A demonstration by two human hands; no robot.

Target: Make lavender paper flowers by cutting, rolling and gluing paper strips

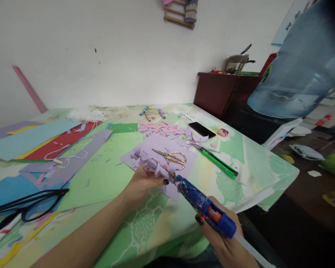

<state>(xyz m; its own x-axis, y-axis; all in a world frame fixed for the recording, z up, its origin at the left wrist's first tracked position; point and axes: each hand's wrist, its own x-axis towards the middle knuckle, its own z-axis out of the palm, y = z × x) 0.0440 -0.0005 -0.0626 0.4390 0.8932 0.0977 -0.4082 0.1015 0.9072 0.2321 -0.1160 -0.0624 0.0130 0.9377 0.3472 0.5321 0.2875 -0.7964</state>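
My left hand (141,184) is closed on a curled strip of purple paper (159,169), holding it above the table. In my right hand (223,236) is a blue hot glue gun (197,201), with a pale glue stick (252,251) coming out of its back end. The glue gun's nozzle points left and meets the end of the purple paper strip, as far as I can see. Beneath lies a light purple sheet (188,156), on which rest gold-handled scissors (174,158). A green utility knife (219,162) lies to the right.
Pink and purple paper scraps (162,129) are heaped behind the purple sheet, near a black phone (201,130). Coloured sheets (33,139) and a black cable (41,197) cover the left side. A large water bottle (298,70) stands beyond the table's right edge.
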